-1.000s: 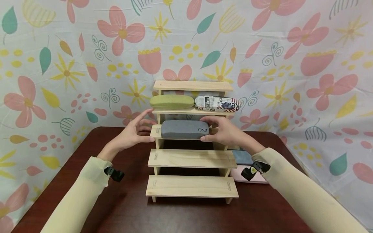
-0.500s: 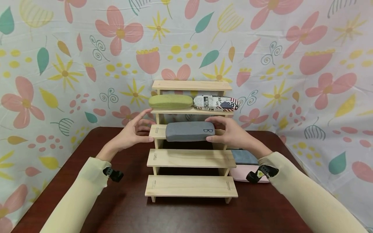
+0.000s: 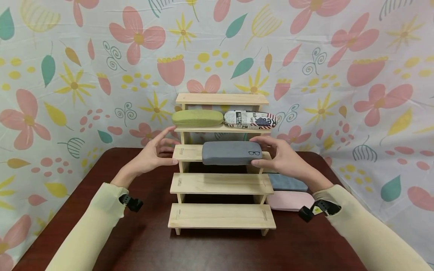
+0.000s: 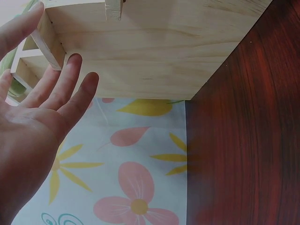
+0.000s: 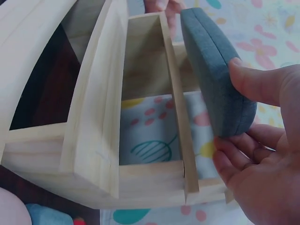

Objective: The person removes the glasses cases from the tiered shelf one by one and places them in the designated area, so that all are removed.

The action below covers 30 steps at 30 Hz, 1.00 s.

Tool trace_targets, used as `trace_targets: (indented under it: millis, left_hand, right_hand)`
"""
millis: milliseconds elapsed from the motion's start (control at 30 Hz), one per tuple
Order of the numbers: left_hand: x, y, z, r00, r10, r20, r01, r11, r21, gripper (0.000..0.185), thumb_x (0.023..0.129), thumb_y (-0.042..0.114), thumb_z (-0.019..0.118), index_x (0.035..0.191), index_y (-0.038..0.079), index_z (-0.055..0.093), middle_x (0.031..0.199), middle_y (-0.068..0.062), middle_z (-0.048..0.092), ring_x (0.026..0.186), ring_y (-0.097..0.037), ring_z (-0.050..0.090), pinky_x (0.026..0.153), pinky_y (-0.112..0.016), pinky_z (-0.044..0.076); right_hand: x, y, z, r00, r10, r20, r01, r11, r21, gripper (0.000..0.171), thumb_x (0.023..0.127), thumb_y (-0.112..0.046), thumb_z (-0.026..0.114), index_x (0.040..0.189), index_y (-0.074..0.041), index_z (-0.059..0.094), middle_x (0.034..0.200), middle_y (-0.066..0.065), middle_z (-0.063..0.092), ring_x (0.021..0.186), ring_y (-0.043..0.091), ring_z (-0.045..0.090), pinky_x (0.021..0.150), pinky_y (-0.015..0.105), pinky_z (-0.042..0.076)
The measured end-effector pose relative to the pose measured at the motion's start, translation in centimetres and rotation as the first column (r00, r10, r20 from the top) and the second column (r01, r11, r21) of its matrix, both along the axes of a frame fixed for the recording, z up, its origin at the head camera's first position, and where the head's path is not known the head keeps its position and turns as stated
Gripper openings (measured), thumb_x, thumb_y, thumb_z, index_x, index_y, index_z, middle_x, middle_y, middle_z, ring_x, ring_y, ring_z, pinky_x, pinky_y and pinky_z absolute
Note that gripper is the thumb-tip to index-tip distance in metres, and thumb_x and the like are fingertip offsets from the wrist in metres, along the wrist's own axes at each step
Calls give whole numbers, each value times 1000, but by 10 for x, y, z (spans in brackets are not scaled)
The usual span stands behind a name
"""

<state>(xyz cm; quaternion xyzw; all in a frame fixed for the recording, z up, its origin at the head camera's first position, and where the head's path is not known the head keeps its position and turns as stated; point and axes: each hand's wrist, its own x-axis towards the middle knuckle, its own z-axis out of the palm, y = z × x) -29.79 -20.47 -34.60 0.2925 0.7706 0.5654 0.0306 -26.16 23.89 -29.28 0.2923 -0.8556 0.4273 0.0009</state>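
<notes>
My right hand [image 3: 284, 158] grips the right end of a grey glasses case [image 3: 225, 153], thumb on the front and fingers behind. The case lies lengthwise along the third board from the top of the wooden step rack [image 3: 222, 183]; whether it touches the board cannot be told. A small glasses print marks its right front. In the right wrist view the same grey case [image 5: 215, 70] sits between thumb and fingers. At the rack's left side, my left hand [image 3: 152, 152] has its fingers spread, with the thumb and index fingertips at the board ends.
A green glasses case [image 3: 197, 118] and a newspaper-and-flag print case [image 3: 250, 119] stand side by side on the second board. Right of the rack, a blue case [image 3: 288, 182] and a pink case [image 3: 291, 200] lie on the dark table [image 3: 135, 241]. Floral cloth hangs behind.
The right hand has moved to the right with the grey glasses case, baring more of the board's left end. The left hand stays at the rack's left side.
</notes>
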Motion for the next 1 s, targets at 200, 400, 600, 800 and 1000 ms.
trace_targets:
  millis: [200,400,600,800,1000]
  left_hand:
    - [0,0,1,1000,-4,-1,4,1000,6,105,91,-1,81,170,34,21,148,-19,52,129,-39,58,99,-54,52]
    - [1,0,2,1000,-8,-3,8,1000,1,105,92,-1,81,170,33,20,149,-20,50,129,-40,58,97,-46,55]
    - [1,0,1,1000,-2,-14,2,1000,-9,106,92,-1,81,170,34,19,149,-19,51,129,-39,58,95,-42,56]
    - [1,0,1,1000,-7,-9,7,1000,-3,105,92,-1,81,170,35,20,150,-20,50,129,-40,58,93,-41,57]
    - [1,0,2,1000,-4,-4,4,1000,2,105,92,-1,81,170,35,20,149,-19,50,129,-40,58,93,-41,57]
  right_hand:
    - [8,13,0,999,-39,15,39,999,-7,61,94,-20,84,149,-14,57,140,10,55,101,23,64,83,36,52]
    - [17,24,-1,999,-46,15,46,999,-29,62,94,-18,85,149,-13,57,150,7,55,137,27,54,108,48,47]
    - [26,35,-5,997,-79,-8,79,997,0,63,94,-19,84,151,-12,57,142,7,59,128,26,59,97,21,48]
    - [34,46,-11,992,-124,-14,124,992,4,61,94,-21,84,149,-13,58,150,7,55,139,29,50,103,13,40]
    - [39,60,-16,989,-138,-52,140,990,35,61,95,-23,84,149,-15,58,142,7,60,132,21,57,97,14,45]
